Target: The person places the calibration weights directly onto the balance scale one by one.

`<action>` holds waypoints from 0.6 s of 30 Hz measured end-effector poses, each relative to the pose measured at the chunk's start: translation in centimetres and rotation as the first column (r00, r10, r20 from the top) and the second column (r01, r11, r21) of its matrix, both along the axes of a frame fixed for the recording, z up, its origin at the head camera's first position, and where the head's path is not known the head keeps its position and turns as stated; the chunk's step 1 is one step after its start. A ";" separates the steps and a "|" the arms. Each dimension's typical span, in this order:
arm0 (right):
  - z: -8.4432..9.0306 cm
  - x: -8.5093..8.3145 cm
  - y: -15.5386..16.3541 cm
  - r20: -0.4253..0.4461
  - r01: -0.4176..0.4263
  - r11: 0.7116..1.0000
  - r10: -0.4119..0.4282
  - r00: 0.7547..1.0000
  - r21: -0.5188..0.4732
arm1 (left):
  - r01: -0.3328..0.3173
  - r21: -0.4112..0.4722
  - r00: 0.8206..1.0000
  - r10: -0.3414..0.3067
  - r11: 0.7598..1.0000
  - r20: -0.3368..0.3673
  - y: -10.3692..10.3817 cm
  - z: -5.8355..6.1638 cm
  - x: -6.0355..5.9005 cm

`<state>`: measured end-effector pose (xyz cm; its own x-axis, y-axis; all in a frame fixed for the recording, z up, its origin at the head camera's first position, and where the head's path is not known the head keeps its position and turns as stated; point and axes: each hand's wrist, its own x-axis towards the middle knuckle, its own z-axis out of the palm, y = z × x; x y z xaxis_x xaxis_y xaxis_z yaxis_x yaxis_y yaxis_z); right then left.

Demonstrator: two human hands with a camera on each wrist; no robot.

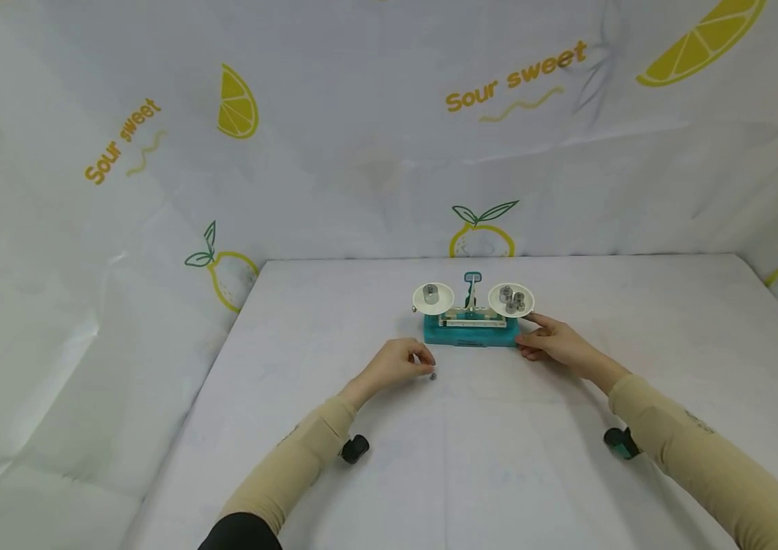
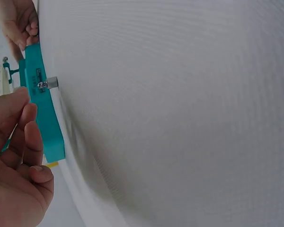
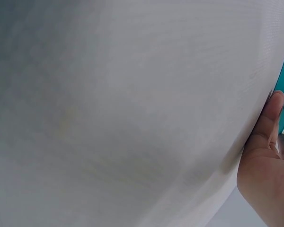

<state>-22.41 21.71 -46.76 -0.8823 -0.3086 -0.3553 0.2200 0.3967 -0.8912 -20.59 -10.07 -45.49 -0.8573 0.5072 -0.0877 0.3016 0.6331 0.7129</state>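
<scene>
A balance scale [image 1: 471, 334] with a teal base and two white pans stands toward the back of the table. One metal weight [image 1: 430, 293] sits on its left pan, and several smaller weights [image 1: 511, 298] stand on the right pan. My left hand [image 1: 399, 363] is in front of the base's left end, fingers loosely bent and holding nothing. Just beside its fingertips, a small knobbed metal weight [image 2: 49, 83] stands upright on the table. My right hand [image 1: 561, 347] grips the right end of the base, its fingers [image 3: 274, 105] low against the teal side.
A white cloth [image 1: 444, 473] covers the table. Behind it hangs a white sheet [image 1: 361, 191] printed with lemons and lettering. A dark wrist camera [image 1: 354, 449] hangs below the left sleeve, and another camera [image 1: 621, 443] below the right.
</scene>
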 end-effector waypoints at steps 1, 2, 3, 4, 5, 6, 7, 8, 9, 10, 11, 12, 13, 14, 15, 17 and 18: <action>0.0 0.0 0.0 -0.001 0.000 1.000 0.000 1.000 0.002 | -0.002 -0.004 1.000 0.002 1.000 0.005 0.0 -0.1 0.0; 0.1 0.0 0.0 -0.001 0.000 1.000 0.000 1.000 0.003 | -0.005 -0.008 1.000 0.005 1.000 0.010 0.0 -0.2 0.0; 0.1 0.1 0.0 -0.002 -0.001 1.000 0.001 1.000 0.006 | -0.007 -0.013 1.000 0.008 1.000 0.016 0.0 -0.3 0.0; 0.1 0.1 0.0 -0.002 0.000 1.000 0.000 1.000 0.007 | -0.008 -0.016 1.000 0.009 1.000 0.019 0.0 -0.4 0.0; 0.1 0.1 0.0 -0.002 0.000 1.000 0.000 1.000 0.009 | -0.009 -0.017 1.000 0.009 1.000 0.022 0.0 -0.5 0.0; 0.2 0.1 0.0 -0.002 0.000 1.000 0.000 1.000 0.009 | -0.009 -0.019 1.000 0.009 1.000 0.025 0.1 -0.6 0.1; 0.2 0.1 0.0 -0.002 0.000 1.000 0.000 1.000 0.009 | -0.008 -0.019 1.000 0.009 1.000 0.025 0.1 -0.7 0.1; 0.2 0.1 0.0 -0.003 0.000 1.000 0.000 1.000 0.008 | -0.007 -0.020 1.000 0.008 1.000 0.026 0.1 -0.8 0.1; 0.2 0.1 0.0 -0.003 0.000 1.000 0.000 1.000 0.007 | -0.007 -0.017 1.000 0.008 1.000 0.027 0.1 -0.8 0.1; 0.2 0.1 -0.1 -0.004 0.001 1.000 -0.001 1.000 0.006 | -0.007 -0.017 1.000 0.008 1.000 0.027 0.2 -0.9 0.1; 0.2 0.1 0.0 -0.006 0.001 1.000 -0.001 1.000 0.004 | -0.009 -0.018 1.000 0.009 1.000 0.027 0.2 -0.9 0.1; 0.3 0.1 0.0 -0.007 0.000 1.000 0.000 1.000 0.002 | -0.009 -0.020 1.000 0.010 1.000 0.025 0.2 -0.9 0.1; 0.3 0.1 0.0 -0.010 -0.001 1.000 0.001 1.000 0.001 | -0.010 -0.021 1.000 0.010 1.000 0.024 0.2 -1.0 0.1; 0.3 0.1 0.0 -0.011 -0.003 1.000 0.003 1.000 0.000 | -0.010 -0.024 1.000 0.011 1.000 0.023 0.2 -1.0 0.1; 0.3 0.1 0.0 -0.010 -0.003 1.000 0.003 1.000 -0.002 | -0.011 -0.025 1.000 0.011 1.000 0.023 0.2 -1.0 0.1; 0.2 0.1 0.0 -0.010 -0.006 1.000 0.006 1.000 -0.004 | -0.011 -0.026 1.000 0.011 1.000 0.020 0.3 -1.0 0.1; 0.2 0.0 0.0 -0.011 -0.008 1.000 0.008 1.000 -0.002 | -0.009 -0.025 1.000 0.010 1.000 0.019 0.3 -1.0 0.1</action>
<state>-22.38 21.75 -46.56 -0.8836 -0.3162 -0.3452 0.2075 0.3966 -0.8943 -20.46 -9.81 -46.52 -0.8600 0.4966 -0.1169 0.2821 0.6537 0.7022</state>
